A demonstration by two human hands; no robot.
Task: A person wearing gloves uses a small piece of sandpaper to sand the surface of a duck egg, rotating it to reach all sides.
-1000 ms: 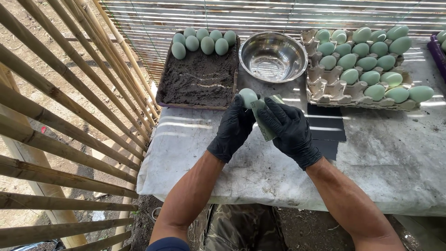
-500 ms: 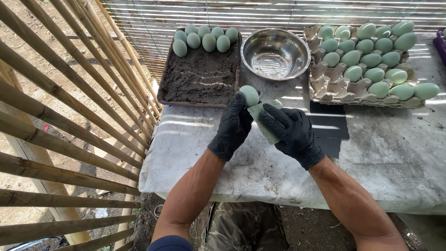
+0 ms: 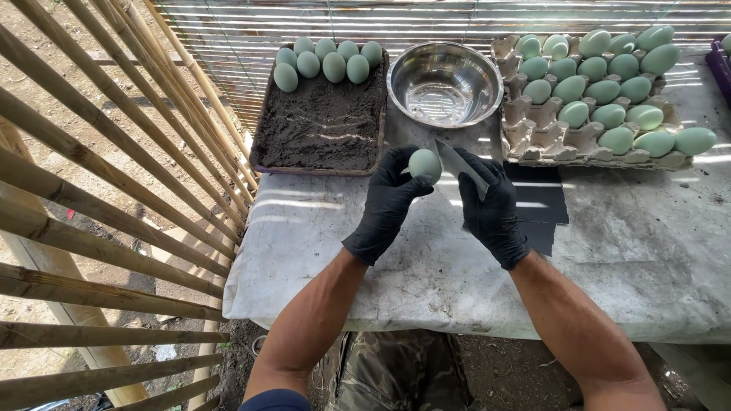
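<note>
Both my hands wear black gloves and meet above the table. My left hand (image 3: 385, 204) holds a pale green egg (image 3: 425, 165) by its fingertips. My right hand (image 3: 493, 209) grips a folded grey-green sheet (image 3: 458, 163) whose upper edge rests against the egg. Just beyond the hands stands a round metal bowl (image 3: 445, 82), shiny and with nothing visible in it.
A dark tray of black soil (image 3: 324, 122) at the back left carries several green eggs (image 3: 327, 59) along its far edge. A cardboard egg carton (image 3: 544, 125) at the back right holds several more. Black sheets (image 3: 539, 209) lie on the marble table (image 3: 632, 259). Bamboo slats (image 3: 99, 190) fence the left.
My hands have parted a little: the left lifted the egg upright, and the sheet in the right slid off to the egg's right side.
</note>
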